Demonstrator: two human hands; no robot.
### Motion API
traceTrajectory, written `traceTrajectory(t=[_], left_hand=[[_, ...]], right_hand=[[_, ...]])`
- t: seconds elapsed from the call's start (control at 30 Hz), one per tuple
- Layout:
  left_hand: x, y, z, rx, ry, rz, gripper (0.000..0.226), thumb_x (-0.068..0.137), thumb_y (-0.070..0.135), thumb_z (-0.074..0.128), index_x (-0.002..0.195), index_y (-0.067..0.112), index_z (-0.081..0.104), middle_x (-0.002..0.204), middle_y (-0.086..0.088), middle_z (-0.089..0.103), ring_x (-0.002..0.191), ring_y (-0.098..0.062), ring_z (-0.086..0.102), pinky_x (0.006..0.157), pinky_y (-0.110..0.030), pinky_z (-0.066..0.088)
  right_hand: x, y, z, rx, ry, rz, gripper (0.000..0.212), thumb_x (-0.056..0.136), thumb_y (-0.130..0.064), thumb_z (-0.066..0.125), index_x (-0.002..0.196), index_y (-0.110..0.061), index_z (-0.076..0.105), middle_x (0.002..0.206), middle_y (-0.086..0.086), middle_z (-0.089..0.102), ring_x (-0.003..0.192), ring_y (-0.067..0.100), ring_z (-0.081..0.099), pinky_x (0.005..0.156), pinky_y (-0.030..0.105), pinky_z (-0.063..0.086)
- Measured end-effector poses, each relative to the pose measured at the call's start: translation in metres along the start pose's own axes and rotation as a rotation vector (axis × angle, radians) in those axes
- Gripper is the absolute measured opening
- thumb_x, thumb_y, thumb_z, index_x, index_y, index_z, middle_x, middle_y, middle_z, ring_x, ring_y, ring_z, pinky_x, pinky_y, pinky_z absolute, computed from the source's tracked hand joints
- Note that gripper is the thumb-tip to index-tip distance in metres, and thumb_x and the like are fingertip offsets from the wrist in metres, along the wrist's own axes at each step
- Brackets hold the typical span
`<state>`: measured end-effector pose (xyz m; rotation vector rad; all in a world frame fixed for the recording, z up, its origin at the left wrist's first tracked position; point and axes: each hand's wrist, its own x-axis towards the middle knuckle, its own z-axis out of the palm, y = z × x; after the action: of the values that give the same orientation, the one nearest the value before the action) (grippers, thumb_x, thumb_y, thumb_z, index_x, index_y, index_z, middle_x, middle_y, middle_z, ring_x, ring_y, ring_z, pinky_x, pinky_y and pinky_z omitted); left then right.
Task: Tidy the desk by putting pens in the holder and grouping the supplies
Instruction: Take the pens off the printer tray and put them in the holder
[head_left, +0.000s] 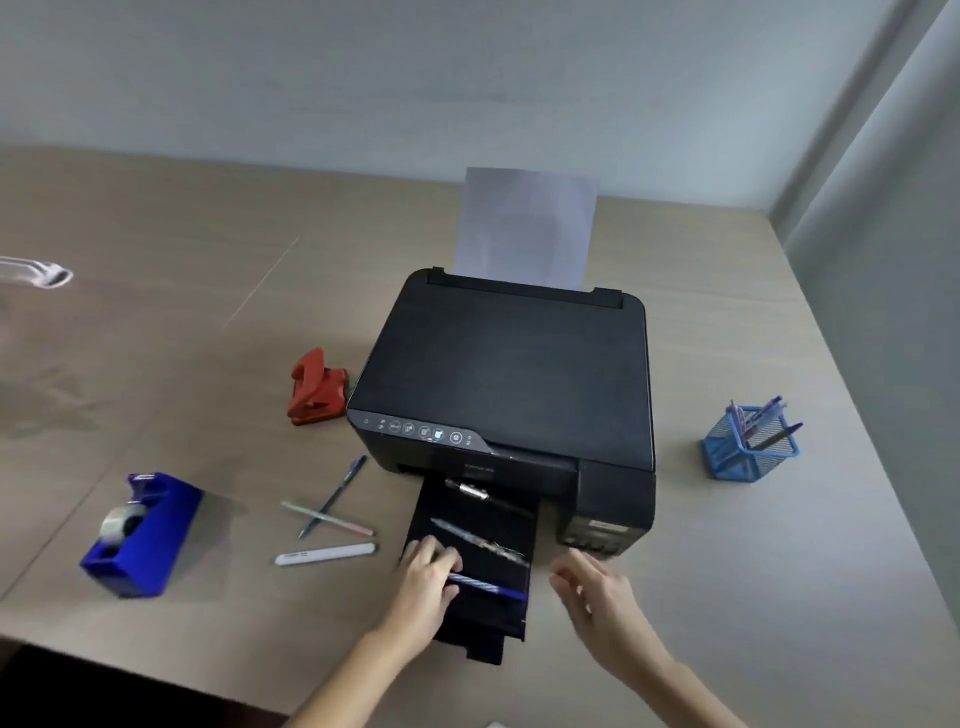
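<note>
A blue mesh pen holder (748, 452) stands right of the printer with several pens in it. Three pens lie on the printer's black output tray (514, 618): a dark one with a silver clip (480, 493), a clear one (480, 540) and a blue one (491, 587). My left hand (428, 577) rests on the left end of the blue pen, fingers curled over it. My right hand (592, 592) hovers just right of the tray, fingers apart, holding nothing. Left of the tray lie a blue pen (332, 496), a pastel pen (327, 518) crossing it, and a white pen (324, 553).
A black printer (504, 374) with paper (524, 228) in its rear feed sits mid-desk. A red hole punch (317, 387) stands at its left. A blue tape dispenser (140, 535) is near the front left. A clear object (44, 273) lies far left. A wall runs along the right.
</note>
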<state>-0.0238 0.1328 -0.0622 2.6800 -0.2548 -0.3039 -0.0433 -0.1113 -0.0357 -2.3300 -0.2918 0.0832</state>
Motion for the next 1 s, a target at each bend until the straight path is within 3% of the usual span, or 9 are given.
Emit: traceTrajectory(t=[0.1, 0.23, 0.4, 0.53, 0.6, 0.7, 0.8, 0.9, 1.0], left_hand=[[0.007, -0.011, -0.001, 0.159, -0.079, 0.067, 0.029, 0.06, 0.017, 0.084, 0.072, 0.024, 0.059, 0.083, 0.005, 0.057, 0.078, -0.016, 0.057, 0.063, -0.03, 0.048], [0.005, -0.019, -0.012, 0.048, -0.063, 0.169, 0.008, 0.094, 0.019, 0.052, 0.091, 0.013, 0.057, 0.094, -0.001, 0.059, 0.085, -0.016, 0.054, 0.072, -0.025, 0.036], [0.023, -0.025, -0.039, -0.171, 0.023, 0.195, 0.012, 0.097, 0.014, 0.047, 0.091, 0.004, 0.051, 0.067, 0.007, 0.045, 0.055, -0.006, 0.041, 0.051, -0.017, 0.036], [0.056, -0.031, -0.035, -0.091, -0.026, 0.288, 0.018, 0.094, 0.029, 0.048, 0.105, 0.016, 0.047, 0.085, -0.006, 0.061, 0.07, -0.024, 0.061, 0.063, -0.04, 0.054], [0.064, -0.025, -0.032, 0.028, -0.07, 0.296, 0.032, 0.095, 0.032, 0.044, 0.125, 0.024, 0.039, 0.094, -0.009, 0.065, 0.079, -0.032, 0.066, 0.067, -0.043, 0.057], [0.072, -0.017, -0.03, 0.143, -0.083, 0.276, 0.044, 0.098, 0.028, 0.043, 0.14, 0.022, 0.033, 0.102, -0.017, 0.066, 0.083, -0.038, 0.067, 0.067, -0.042, 0.054], [0.075, -0.012, -0.028, 0.165, -0.046, 0.244, 0.036, 0.097, 0.026, 0.043, 0.132, 0.018, 0.039, 0.104, -0.017, 0.064, 0.082, -0.038, 0.067, 0.066, -0.042, 0.054], [0.072, -0.009, -0.029, 0.259, -0.031, 0.205, 0.025, 0.095, 0.028, 0.047, 0.116, 0.014, 0.05, 0.098, -0.014, 0.064, 0.076, -0.035, 0.067, 0.058, -0.038, 0.052], [0.062, -0.006, -0.031, 0.42, -0.097, 0.154, 0.029, 0.076, 0.023, 0.076, 0.101, 0.014, 0.063, 0.081, -0.013, 0.065, 0.069, -0.031, 0.065, 0.046, -0.035, 0.052]], right_hand=[[0.021, -0.008, 0.03, -0.101, -0.061, 0.042, 0.011, 0.093, -0.027, 0.047, 0.102, -0.025, 0.052, 0.094, -0.001, 0.059, 0.078, 0.016, 0.058, 0.066, 0.03, 0.048], [0.038, -0.013, 0.051, -0.199, -0.077, 0.18, 0.023, 0.09, -0.033, 0.051, 0.109, -0.021, 0.055, 0.106, 0.006, 0.054, 0.09, 0.029, 0.059, 0.073, 0.035, 0.048], [0.027, -0.01, 0.062, -0.261, -0.053, 0.249, 0.018, 0.093, -0.031, 0.045, 0.099, -0.016, 0.052, 0.102, 0.007, 0.05, 0.093, 0.029, 0.052, 0.07, 0.035, 0.045], [0.011, -0.011, 0.063, -0.211, -0.037, 0.31, 0.011, 0.095, -0.022, 0.042, 0.096, -0.013, 0.048, 0.095, 0.006, 0.052, 0.083, 0.028, 0.05, 0.068, 0.034, 0.041], [0.004, -0.014, 0.06, -0.133, -0.065, 0.331, 0.007, 0.095, -0.021, 0.043, 0.089, -0.017, 0.043, 0.084, 0.003, 0.053, 0.068, 0.025, 0.045, 0.061, 0.034, 0.037], [-0.006, -0.018, 0.06, -0.082, -0.064, 0.326, 0.011, 0.095, -0.022, 0.042, 0.087, -0.015, 0.046, 0.08, -0.003, 0.055, 0.065, 0.022, 0.045, 0.061, 0.037, 0.04], [-0.016, -0.018, 0.059, -0.045, -0.007, 0.33, 0.012, 0.092, -0.02, 0.046, 0.087, -0.013, 0.054, 0.08, -0.008, 0.055, 0.066, 0.015, 0.046, 0.063, 0.031, 0.041], [-0.025, -0.016, 0.049, 0.013, 0.064, 0.381, 0.009, 0.087, -0.013, 0.052, 0.082, -0.014, 0.06, 0.073, -0.012, 0.057, 0.063, 0.003, 0.048, 0.059, 0.016, 0.037], [-0.033, -0.008, 0.027, 0.116, 0.183, 0.484, 0.017, 0.084, -0.009, 0.058, 0.074, -0.022, 0.063, 0.06, -0.016, 0.059, 0.061, 0.002, 0.053, 0.054, 0.011, 0.035]])
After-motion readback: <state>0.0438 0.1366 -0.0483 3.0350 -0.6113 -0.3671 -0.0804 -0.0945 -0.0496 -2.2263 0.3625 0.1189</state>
